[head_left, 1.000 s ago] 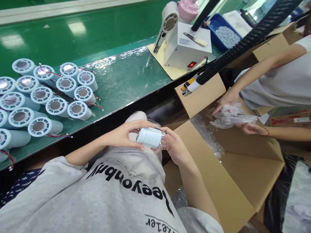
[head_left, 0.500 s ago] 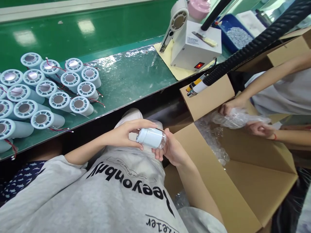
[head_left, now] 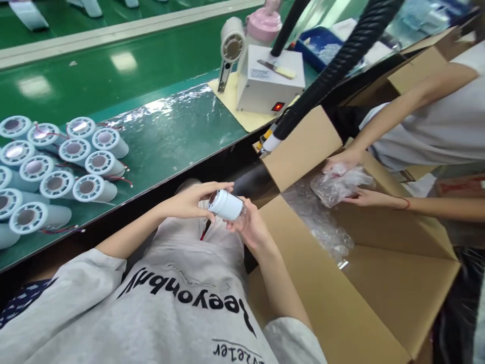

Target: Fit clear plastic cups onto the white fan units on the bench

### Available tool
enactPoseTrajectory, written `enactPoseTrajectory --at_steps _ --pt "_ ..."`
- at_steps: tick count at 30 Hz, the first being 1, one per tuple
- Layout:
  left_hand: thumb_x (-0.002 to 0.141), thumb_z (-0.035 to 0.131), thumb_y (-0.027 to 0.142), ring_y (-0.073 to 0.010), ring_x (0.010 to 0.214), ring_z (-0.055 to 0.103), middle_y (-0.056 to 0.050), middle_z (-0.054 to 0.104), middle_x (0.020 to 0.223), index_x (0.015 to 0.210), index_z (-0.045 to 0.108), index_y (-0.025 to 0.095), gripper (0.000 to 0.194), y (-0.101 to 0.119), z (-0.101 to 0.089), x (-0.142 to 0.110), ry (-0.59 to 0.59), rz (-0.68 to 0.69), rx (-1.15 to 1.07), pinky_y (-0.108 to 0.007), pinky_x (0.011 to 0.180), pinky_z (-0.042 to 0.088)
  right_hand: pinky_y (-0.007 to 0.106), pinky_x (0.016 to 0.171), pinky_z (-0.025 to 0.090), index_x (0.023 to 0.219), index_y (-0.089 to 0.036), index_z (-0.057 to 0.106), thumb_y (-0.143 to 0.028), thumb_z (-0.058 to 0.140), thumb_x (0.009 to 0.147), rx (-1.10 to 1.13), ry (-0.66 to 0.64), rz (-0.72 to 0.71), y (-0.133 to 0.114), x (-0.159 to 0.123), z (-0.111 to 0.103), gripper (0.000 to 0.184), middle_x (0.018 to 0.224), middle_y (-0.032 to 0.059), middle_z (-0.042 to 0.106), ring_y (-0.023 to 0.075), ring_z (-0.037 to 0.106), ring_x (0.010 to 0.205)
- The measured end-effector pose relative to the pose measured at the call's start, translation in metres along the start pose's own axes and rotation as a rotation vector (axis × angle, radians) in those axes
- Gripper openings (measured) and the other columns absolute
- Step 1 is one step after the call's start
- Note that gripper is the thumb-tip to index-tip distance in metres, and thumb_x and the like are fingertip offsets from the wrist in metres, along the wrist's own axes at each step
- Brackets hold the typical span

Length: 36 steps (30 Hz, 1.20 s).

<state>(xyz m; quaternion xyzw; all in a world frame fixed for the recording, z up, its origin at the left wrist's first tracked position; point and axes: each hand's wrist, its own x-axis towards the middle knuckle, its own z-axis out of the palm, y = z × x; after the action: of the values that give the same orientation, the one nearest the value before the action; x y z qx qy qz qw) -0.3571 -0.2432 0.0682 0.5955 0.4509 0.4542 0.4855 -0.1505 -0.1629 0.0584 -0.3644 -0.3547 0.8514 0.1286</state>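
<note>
Over my lap, a light-blue cylindrical fan housing [head_left: 226, 205] lies tilted between my two hands. My left hand [head_left: 189, 203] grips its left end, thumb below and fingers above. At the other end, my right hand [head_left: 253, 225] has its fingers closed around a clear plastic piece [head_left: 242, 212] that sits against the housing. How far the clear piece goes onto the housing is partly hidden by the fingers. On the green bench to the left stand several matching housings [head_left: 56, 184], with silver discs in their ends and thin red-black wires.
A white box-shaped machine [head_left: 271, 76] with a lit red switch carries a knife [head_left: 276, 69]. Beside it leans a handheld fan [head_left: 232, 48]. A black flexible hose [head_left: 333, 76] hangs diagonally. An open carton [head_left: 401, 283] holds clear plastic parts; a co-worker's hands [head_left: 346, 159] handle a plastic bag there.
The camera view has shifted, so bench items sit further left. Both my hands keep hold of the housing and clear piece, held slightly more tilted. The co-worker's hands and bag have moved.
</note>
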Motion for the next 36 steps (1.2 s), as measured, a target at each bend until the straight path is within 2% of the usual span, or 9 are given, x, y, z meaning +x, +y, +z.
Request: enactPoseTrajectory --at_steps 2,5,8,12,17,24,30,36 --pt "0.07 0.092 0.036 -0.0318 0.132 0.061 -0.017 0.06 0.148 0.148 0.057 0.024 0.086 -0.013 -0.008 0.034 -0.04 -0.072 -0.037 -0.045 0.11 0.05 0.019 0.043 0.053 0.097 -0.017 0.06 -0.053 0.043 0.101 0.118 0.103 0.037 -0.003 0.021 -0.013 0.04 0.062 0.0044 0.071 0.0131 0.064 0.046" --pt "0.064 0.096 0.032 -0.0321 0.13 0.063 -0.018 0.061 0.146 0.141 0.062 0.02 0.085 -0.026 -0.02 0.083 -0.112 -0.158 -0.077 -0.046 0.111 0.048 0.017 0.041 0.048 0.091 -0.017 0.062 -0.044 0.025 0.106 0.227 0.163 0.028 -0.013 0.05 -0.03 0.048 0.059 0.0039 0.068 0.0118 0.06 0.044" --pt "0.06 0.097 0.029 -0.0318 0.131 0.062 -0.019 0.062 0.144 0.136 0.064 0.017 0.083 -0.034 -0.029 0.119 -0.142 -0.193 -0.121 -0.047 0.114 0.046 0.016 0.037 0.042 0.089 -0.019 0.063 -0.049 0.028 0.106 0.296 0.158 -0.009 -0.024 0.072 -0.044 0.05 0.059 0.0022 0.067 0.0114 0.058 0.044" --pt "0.06 0.096 0.029 -0.0306 0.124 0.066 -0.019 0.065 0.138 0.131 0.065 0.014 0.079 -0.042 -0.035 0.145 -0.131 -0.244 -0.155 -0.046 0.11 0.048 0.016 0.034 0.037 0.088 -0.018 0.064 -0.055 0.031 0.105 0.346 0.137 -0.022 -0.035 0.093 -0.055 0.052 0.058 0.0021 0.064 0.0103 0.052 0.041" --pt "0.056 0.098 0.027 -0.0297 0.119 0.068 -0.02 0.066 0.135 0.128 0.064 0.012 0.082 -0.048 -0.035 0.153 -0.1 -0.287 -0.172 -0.044 0.106 0.051 0.016 0.03 0.03 0.087 -0.019 0.062 -0.057 0.029 0.105 0.349 0.123 -0.003 -0.04 0.105 -0.063 0.053 0.055 0.0004 0.061 0.0094 0.045 0.037" --pt "0.056 0.098 0.025 -0.0307 0.126 0.064 -0.022 0.062 0.142 0.129 0.063 0.013 0.082 -0.043 -0.035 0.14 -0.041 -0.256 -0.19 -0.045 0.109 0.049 0.014 0.031 0.029 0.092 -0.019 0.061 -0.057 0.025 0.106 0.316 0.112 0.023 -0.041 0.102 -0.06 0.055 0.054 0.0006 0.059 0.0086 0.045 0.037" --pt "0.053 0.099 0.028 -0.0329 0.127 0.064 -0.022 0.065 0.138 0.125 0.066 0.011 0.081 -0.035 -0.043 0.151 -0.083 -0.251 -0.149 -0.047 0.11 0.049 0.014 0.03 0.024 0.09 -0.018 0.061 -0.053 0.017 0.107 0.29 0.096 0.013 -0.044 0.103 -0.053 0.058 0.049 -0.001 0.054 0.0082 0.037 0.034" --pt "0.056 0.097 0.029 -0.0325 0.127 0.063 -0.021 0.065 0.137 0.127 0.066 0.012 0.079 -0.026 -0.049 0.151 -0.123 -0.241 -0.109 -0.047 0.109 0.049 0.014 0.031 0.028 0.088 -0.02 0.059 -0.058 0.023 0.106 0.304 0.086 -0.036 -0.044 0.102 -0.045 0.055 0.055 -0.0008 0.058 0.0086 0.043 0.038"
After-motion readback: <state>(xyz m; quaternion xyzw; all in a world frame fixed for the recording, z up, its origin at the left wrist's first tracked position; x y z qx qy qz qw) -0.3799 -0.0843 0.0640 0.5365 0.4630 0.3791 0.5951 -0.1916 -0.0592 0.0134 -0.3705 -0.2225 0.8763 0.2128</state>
